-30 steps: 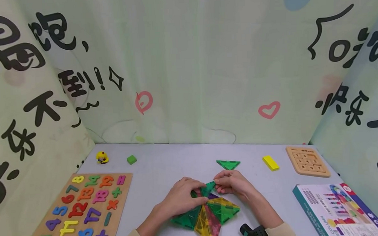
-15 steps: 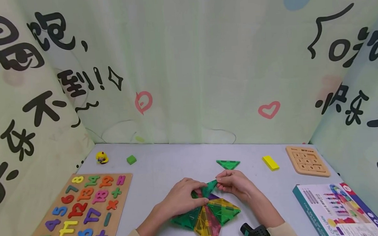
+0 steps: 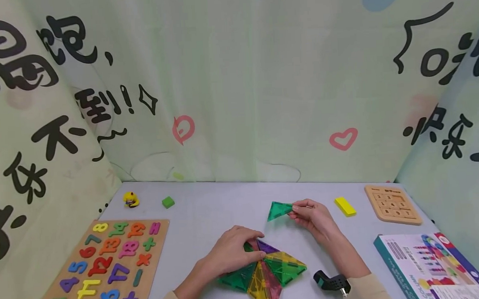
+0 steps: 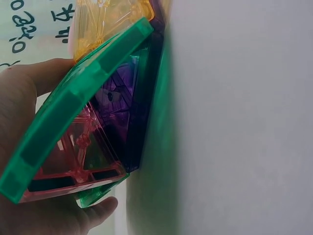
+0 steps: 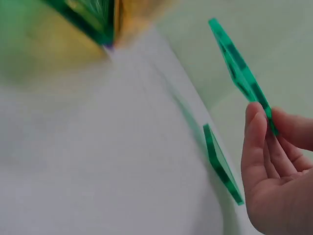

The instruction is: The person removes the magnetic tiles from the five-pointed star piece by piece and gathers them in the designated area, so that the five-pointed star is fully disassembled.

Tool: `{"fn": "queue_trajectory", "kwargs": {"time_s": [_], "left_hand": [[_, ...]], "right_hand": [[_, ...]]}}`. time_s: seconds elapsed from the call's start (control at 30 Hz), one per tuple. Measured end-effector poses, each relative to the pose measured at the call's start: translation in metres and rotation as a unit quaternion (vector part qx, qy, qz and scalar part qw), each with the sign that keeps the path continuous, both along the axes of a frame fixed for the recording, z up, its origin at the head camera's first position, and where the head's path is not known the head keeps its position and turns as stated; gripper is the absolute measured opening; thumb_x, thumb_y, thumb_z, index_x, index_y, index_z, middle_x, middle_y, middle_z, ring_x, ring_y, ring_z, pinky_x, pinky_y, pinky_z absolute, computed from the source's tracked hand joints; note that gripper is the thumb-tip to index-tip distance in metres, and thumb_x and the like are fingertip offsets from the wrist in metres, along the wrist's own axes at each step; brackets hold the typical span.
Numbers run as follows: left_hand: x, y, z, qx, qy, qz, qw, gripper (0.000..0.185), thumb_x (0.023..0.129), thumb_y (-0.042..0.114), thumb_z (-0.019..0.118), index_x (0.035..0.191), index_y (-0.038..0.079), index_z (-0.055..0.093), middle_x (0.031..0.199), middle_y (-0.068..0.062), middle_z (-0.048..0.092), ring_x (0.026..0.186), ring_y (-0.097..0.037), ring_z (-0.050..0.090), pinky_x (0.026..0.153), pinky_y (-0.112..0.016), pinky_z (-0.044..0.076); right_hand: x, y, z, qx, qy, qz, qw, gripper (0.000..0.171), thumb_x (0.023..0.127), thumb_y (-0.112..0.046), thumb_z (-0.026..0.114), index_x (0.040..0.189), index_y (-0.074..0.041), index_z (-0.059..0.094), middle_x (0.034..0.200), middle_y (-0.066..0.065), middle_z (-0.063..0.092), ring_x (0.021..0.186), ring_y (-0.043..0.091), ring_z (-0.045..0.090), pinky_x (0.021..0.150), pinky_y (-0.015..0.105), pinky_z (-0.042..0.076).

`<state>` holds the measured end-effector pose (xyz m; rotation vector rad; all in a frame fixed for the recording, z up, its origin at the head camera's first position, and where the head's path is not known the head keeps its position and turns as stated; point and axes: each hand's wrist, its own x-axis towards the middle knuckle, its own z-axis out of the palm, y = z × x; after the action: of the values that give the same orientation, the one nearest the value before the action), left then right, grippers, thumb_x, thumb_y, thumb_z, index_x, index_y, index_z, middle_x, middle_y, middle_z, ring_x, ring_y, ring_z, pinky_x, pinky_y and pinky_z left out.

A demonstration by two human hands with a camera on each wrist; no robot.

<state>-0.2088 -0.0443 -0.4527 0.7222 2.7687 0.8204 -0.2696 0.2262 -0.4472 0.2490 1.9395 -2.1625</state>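
The right grip (image 3: 315,220) pinches one corner of a green tile (image 3: 279,210) between thumb and fingertips; the rest of the tile juts out beyond them, to the left in the head view, raised clear of the counter (image 3: 210,206). It is a flat, see-through triangle, and the right wrist view shows it nearly edge-on. In that same view a second green tile (image 5: 222,164) lies on the counter below it, apart from the fingers.

The left grip (image 3: 237,247) is curled about the side of a tile model (image 3: 265,275), thumb on one side and fingers on the other. Most of the model shows to the right of this hand: glossy translucent triangles in green, yellow, red and purple, set edge to edge and tilted. Up close, the red piece has moulded ribs, and a green one slants across in front of it.

Farther out, a yellow block (image 3: 345,207) lies beyond the right hand, and a number board (image 3: 147,274) lies well to the left
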Motion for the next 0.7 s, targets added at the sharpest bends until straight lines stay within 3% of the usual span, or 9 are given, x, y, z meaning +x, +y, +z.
{"fn": "queue_trajectory", "kwargs": {"time_s": [0.13,0.33,0.43,0.57,0.7], "left_hand": [[0.000,0.000,-0.001,-0.007,0.003,-0.006,0.9999,0.044,0.089,0.061,0.061,0.125,0.035,0.066,0.132,0.009,0.063,0.129,-0.016,0.050,0.109,-0.048,0.040],[0.000,0.005,-0.004,-0.006,0.012,-0.025,0.9996,0.043,0.091,0.061,0.059,0.125,0.036,0.067,0.131,0.012,0.063,0.129,-0.016,0.050,0.109,-0.046,0.041],[0.001,0.007,-0.005,-0.012,0.013,-0.032,0.9993,0.042,0.091,0.061,0.058,0.124,0.037,0.067,0.131,0.012,0.063,0.130,-0.016,0.049,0.109,-0.047,0.041],[0.000,0.005,-0.003,-0.028,0.010,-0.031,0.9991,0.041,0.092,0.061,0.056,0.124,0.038,0.068,0.133,0.010,0.061,0.131,-0.017,0.048,0.110,-0.048,0.040],[-0.002,-0.001,-0.001,-0.031,0.014,-0.029,0.9990,0.041,0.092,0.061,0.056,0.124,0.038,0.068,0.133,0.009,0.061,0.130,-0.017,0.048,0.109,-0.048,0.040]], "right_hand": [[-0.019,0.005,0.003,0.069,0.034,-0.062,0.995,0.032,0.096,-0.014,0.065,0.121,0.004,0.056,0.081,-0.003,0.071,0.072,0.009,0.068,0.072,0.020,0.057],[-0.043,0.014,-0.006,0.123,0.047,-0.136,0.982,0.028,0.096,-0.012,0.064,0.119,0.004,0.057,0.077,-0.005,0.067,0.066,0.005,0.066,0.069,0.017,0.056],[-0.051,0.018,-0.012,0.176,0.048,-0.146,0.972,0.026,0.096,-0.013,0.065,0.115,0.003,0.059,0.074,-0.004,0.066,0.062,0.005,0.064,0.064,0.017,0.055],[-0.059,0.018,-0.017,0.271,0.072,-0.138,0.950,0.023,0.094,-0.015,0.066,0.110,0.002,0.063,0.069,-0.001,0.066,0.057,0.008,0.061,0.054,0.020,0.051],[-0.063,0.013,-0.019,0.323,0.087,-0.131,0.933,0.021,0.094,-0.015,0.066,0.105,0.002,0.064,0.069,0.004,0.066,0.055,0.011,0.058,0.051,0.022,0.047]]}}
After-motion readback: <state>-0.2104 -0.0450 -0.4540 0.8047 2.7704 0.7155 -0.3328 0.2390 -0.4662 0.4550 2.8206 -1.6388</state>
